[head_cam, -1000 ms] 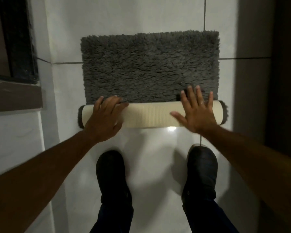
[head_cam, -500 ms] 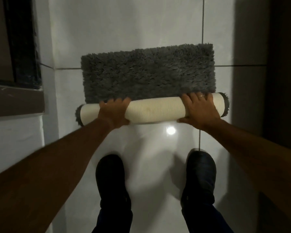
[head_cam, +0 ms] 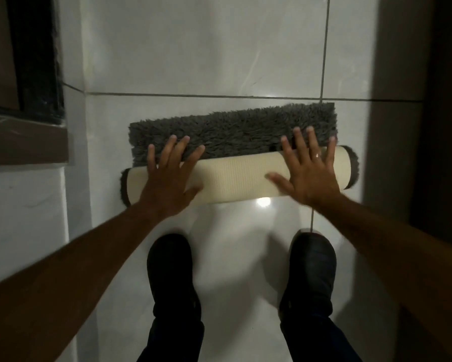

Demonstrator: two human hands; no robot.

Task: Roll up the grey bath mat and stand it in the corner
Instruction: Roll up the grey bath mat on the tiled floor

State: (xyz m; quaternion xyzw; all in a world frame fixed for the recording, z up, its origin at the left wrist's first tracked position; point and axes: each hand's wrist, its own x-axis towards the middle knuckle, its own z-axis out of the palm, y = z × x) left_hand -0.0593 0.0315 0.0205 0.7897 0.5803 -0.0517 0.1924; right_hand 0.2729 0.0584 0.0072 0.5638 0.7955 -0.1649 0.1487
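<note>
The grey shaggy bath mat (head_cam: 232, 129) lies on the white tiled floor, most of it wound into a roll whose cream backing (head_cam: 235, 178) faces up. A short grey strip still lies flat beyond the roll. My left hand (head_cam: 170, 176) presses flat on the roll's left part, fingers spread and reaching onto the grey pile. On the right part rests my right hand (head_cam: 308, 168), palm down, fingers apart, a ring on one finger. Neither hand closes around the roll.
My two black shoes (head_cam: 171, 273) (head_cam: 311, 270) stand on the tiles just behind the roll. A dark brown sill and dark frame (head_cam: 23, 131) sit at the left over a white wall. A dark door or wall (head_cam: 439, 126) runs along the right.
The roll has moved away from me and grown thicker, leaving less flat grey mat. Both hands went from curled over the roll to flat with fingers spread.
</note>
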